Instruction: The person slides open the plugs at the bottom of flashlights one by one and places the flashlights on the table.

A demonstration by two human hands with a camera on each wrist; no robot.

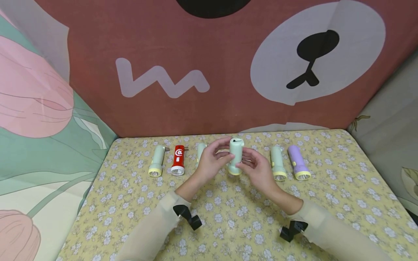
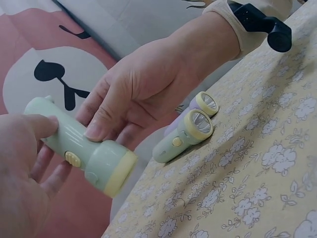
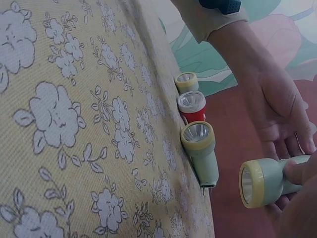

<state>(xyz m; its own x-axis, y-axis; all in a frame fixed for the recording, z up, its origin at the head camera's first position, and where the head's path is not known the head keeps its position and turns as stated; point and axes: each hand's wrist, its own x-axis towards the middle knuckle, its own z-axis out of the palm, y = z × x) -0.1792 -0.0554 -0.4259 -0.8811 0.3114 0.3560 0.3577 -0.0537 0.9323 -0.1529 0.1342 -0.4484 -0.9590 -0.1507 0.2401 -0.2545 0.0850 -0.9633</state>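
A person's left hand (image 1: 213, 157) and right hand (image 1: 259, 170) together grip one pale green flashlight (image 1: 236, 156), raised above the worktop (image 1: 228, 224) near its far edge. The left hand pinches the barrel toward its back end, thumb on one side and fingers beneath; the right hand's thumb presses on the barrel nearer the lens end, its fingers curled behind. The flashlight is tilted, its yellow rim (image 2: 121, 173) lower than its back end, and a yellow switch (image 2: 73, 158) sits on the side of the barrel. On the floral-covered worktop, other flashlights lie in a row on both sides of the hands, lens ends toward the person. To the left are a green flashlight with yellow rim (image 1: 158, 159), a red flashlight (image 1: 178, 159) with a white emblem, and another green one (image 3: 204, 163) partly hidden behind the left hand in the head view. Metal prongs show at the back ends of these three. To the right are a green flashlight (image 1: 277, 161) and, just beside it, a purple flashlight (image 1: 297, 159). Beige sleeves (image 1: 153, 224) cover both forearms, and a red backdrop (image 1: 228, 72) hangs beyond the worktop.
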